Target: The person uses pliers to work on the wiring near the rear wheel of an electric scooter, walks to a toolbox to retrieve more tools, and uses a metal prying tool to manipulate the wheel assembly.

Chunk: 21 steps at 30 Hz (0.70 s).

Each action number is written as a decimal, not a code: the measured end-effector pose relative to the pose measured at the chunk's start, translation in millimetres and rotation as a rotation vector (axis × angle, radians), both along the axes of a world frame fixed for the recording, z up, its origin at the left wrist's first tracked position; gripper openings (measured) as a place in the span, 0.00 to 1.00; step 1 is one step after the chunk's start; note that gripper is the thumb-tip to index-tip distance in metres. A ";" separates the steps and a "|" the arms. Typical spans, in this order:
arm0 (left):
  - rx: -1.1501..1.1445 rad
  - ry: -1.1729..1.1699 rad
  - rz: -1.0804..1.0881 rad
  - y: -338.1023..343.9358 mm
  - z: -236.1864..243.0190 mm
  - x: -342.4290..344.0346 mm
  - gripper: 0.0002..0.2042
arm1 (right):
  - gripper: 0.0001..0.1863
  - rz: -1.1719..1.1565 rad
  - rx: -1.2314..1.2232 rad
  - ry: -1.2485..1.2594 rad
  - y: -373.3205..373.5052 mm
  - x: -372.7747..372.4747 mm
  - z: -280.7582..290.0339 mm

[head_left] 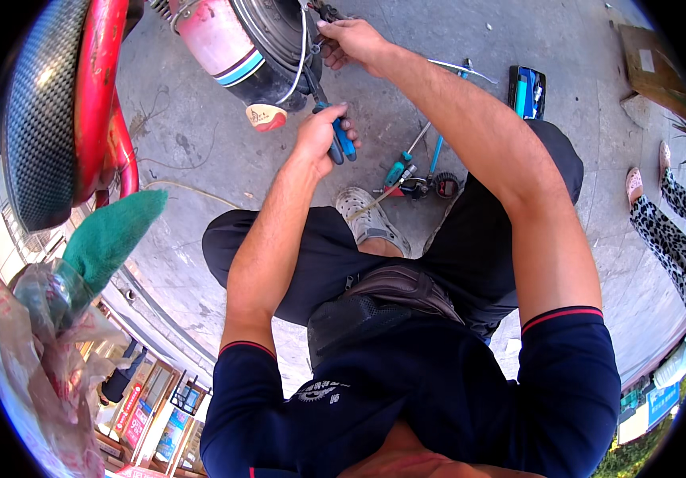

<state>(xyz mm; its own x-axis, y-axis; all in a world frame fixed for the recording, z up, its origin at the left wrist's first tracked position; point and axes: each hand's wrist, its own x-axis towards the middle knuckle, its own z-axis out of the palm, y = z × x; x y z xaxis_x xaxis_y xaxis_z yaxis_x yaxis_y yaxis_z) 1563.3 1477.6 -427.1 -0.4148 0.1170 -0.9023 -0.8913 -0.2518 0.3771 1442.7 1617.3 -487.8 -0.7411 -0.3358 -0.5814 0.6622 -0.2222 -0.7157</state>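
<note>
Our left hand [319,135] grips blue-handled metal pliers [341,137]; at one o'clock, our right hand [352,44] pinches a thin white cable [303,49] beside the scooter's red-and-white rear body [219,40]

Your way up the middle is hemmed by the scooter's wheel hub [267,40] ahead and the red frame [100,95] to your left. Screwdrivers [410,163] clutter the ground by your shoe [371,219]; bare concrete [199,135] lies open left of your knee.

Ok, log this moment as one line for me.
left hand: grips blue-handled pliers | right hand: on white cable at scooter wheel hub | ground: screwdrivers, tool case
</note>
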 end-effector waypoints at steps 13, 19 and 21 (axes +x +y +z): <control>0.018 -0.003 -0.005 -1.3 -3.3 0.4 0.08 | 0.21 0.281 0.753 0.679 -0.4 -11.9 -25.1; -0.007 0.011 -0.008 -2.7 0.9 0.7 0.07 | 0.17 0.141 0.164 0.225 -2.1 -8.1 -8.0; -0.004 0.003 0.003 -3.1 0.3 1.5 0.07 | 0.15 0.002 -0.001 0.066 -4.4 -4.0 -1.8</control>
